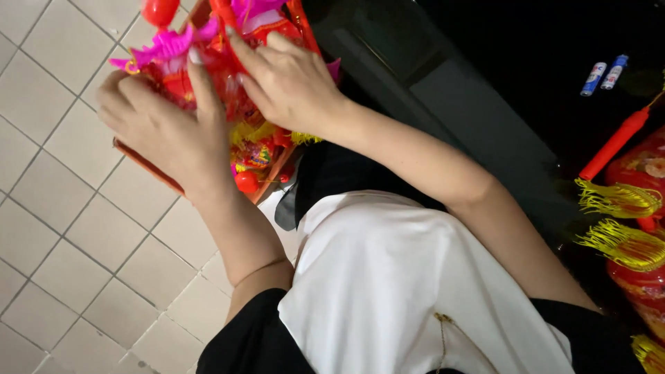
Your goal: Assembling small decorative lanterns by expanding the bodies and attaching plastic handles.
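I'm pressing my left hand (pixel 156 128) and right hand (pixel 287 83) down on the red-and-pink lantern (pixel 228 76) — fingers spread, resting on it, not clamped — above the tiled floor (pixel 62 228).

Two small blue-and-white batteries (pixel 603 75) lie side by side on a dark surface (pixel 485 104). Below them, a red stick (pixel 615 144) slants downward; further below the batteries, red lanterns (pixel 641 228) with yellow tassel fringes (pixel 616 199) are stacked. Well left of the batteries, pale square floor tiles (pixel 62 235) spread out.
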